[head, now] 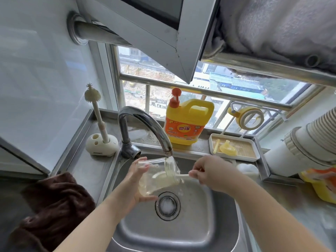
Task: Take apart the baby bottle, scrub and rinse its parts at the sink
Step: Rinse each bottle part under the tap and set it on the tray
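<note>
Now we've got the clear bottle body [156, 177] tilted over the sink [214, 233], mouth under the running tap [145, 122]. Our left hand [138, 180] cups it w/ curled fingers; right hand [209, 171] pinches a white brush handle [183, 176] poking inside.

Brushed, dull steel sink [214, 215], glossy chrome faucet [145, 120], clear glossy plastic bottle body [158, 177], shiny yellow plastic detergent jug [187, 122], plush brown cloth [54, 204] at nine o'clock was matt
</note>
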The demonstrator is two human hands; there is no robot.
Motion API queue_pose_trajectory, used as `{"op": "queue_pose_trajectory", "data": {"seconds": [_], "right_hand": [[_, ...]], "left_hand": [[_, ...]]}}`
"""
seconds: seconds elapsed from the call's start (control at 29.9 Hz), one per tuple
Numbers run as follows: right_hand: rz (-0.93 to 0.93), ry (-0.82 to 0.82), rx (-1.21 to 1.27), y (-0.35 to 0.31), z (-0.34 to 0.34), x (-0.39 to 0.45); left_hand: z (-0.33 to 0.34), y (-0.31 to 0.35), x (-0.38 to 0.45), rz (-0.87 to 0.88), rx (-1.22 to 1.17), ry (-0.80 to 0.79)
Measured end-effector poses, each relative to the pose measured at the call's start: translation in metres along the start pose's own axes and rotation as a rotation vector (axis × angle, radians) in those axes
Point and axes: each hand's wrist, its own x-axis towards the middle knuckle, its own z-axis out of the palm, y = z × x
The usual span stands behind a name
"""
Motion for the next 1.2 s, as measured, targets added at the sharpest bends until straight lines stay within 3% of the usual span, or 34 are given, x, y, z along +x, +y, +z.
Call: {"op": "queue_pose_trajectory", "data": {"seconds": [0.3, 0.47, 0.57, 0.7, 0.84, 0.97, 1.1, 1.2], "right_hand": [[-0.025, -0.028, 0.286, -0.009, 0.014, 0.001], [-0.051, -0.027, 0.305, -0.006, 0.018, -0.001], [-0.067, 0.0, 0.328, -0.005, 0.02, -0.002], [-0.105, 0.002, 0.256, -0.007, 0.016, -0.004], [-0.134, -0.001, 0.121, -0.01, 0.021, -0.007], [-0.082, 0.001, -0.12, 0.008, 0.003, -0.013], [-0.071, 0.143, -0.239, 0.005, 0.006, -0.011], [-0.045, 0.084, -0.199, 0.007, 0.009, -0.012]], "left_hand": [[-0.001, -0.011, -0.003, -0.052, -0.124, -0.133], [-0.008, -0.007, -0.002, -0.183, 0.334, -0.1], [-0.013, 0.001, 0.002, -0.163, 0.102, -0.153], [-0.011, 0.01, 0.001, -0.211, -0.106, -0.219], [-0.001, 0.008, -0.003, -0.222, -0.036, -0.085], [-0.004, 0.001, -0.011, -0.181, -0.023, -0.096], [-0.003, -0.006, -0.006, -0.112, -0.017, 0.008], [-0.008, -0.004, -0.005, -0.066, 0.01, 0.048]]}}
